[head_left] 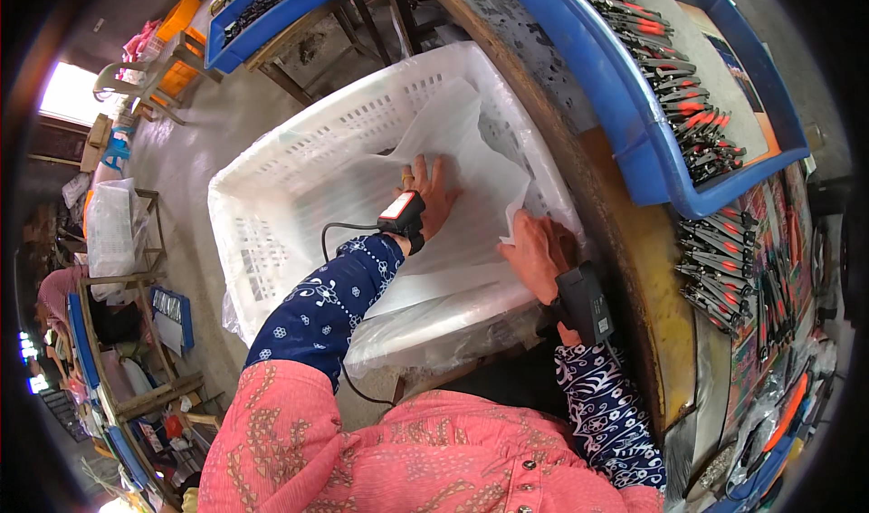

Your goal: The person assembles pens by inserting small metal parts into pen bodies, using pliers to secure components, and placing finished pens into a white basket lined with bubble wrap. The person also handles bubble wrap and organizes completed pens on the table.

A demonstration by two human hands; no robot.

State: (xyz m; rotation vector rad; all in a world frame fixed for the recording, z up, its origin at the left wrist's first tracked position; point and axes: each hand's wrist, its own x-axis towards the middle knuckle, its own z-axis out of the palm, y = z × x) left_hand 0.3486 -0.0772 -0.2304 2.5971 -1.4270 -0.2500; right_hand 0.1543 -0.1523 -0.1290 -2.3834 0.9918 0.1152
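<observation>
A large white plastic basket (237, 232) stands in front of me, lined with clear film. Inside it lies a thin, translucent white sheet (453, 119), creased and raised toward its far end. My left hand (431, 198) rests on the sheet with its fingers spread, and a ring shows on one finger. At the basket's right side, my right hand (536, 255) pinches the edge of the sheet between thumb and fingers. Some of its fingers are hidden. Both wrists carry small black devices, the left one with a cable.
To the right, a worn workbench (625, 214) borders the basket. On it stands a blue tray (625, 105) with rows of black-and-red pliers (679, 87), and more pliers (720, 268) lie nearer. Another blue tray (262, 24) sits on a far wooden table. A chair (149, 78) stands at far left.
</observation>
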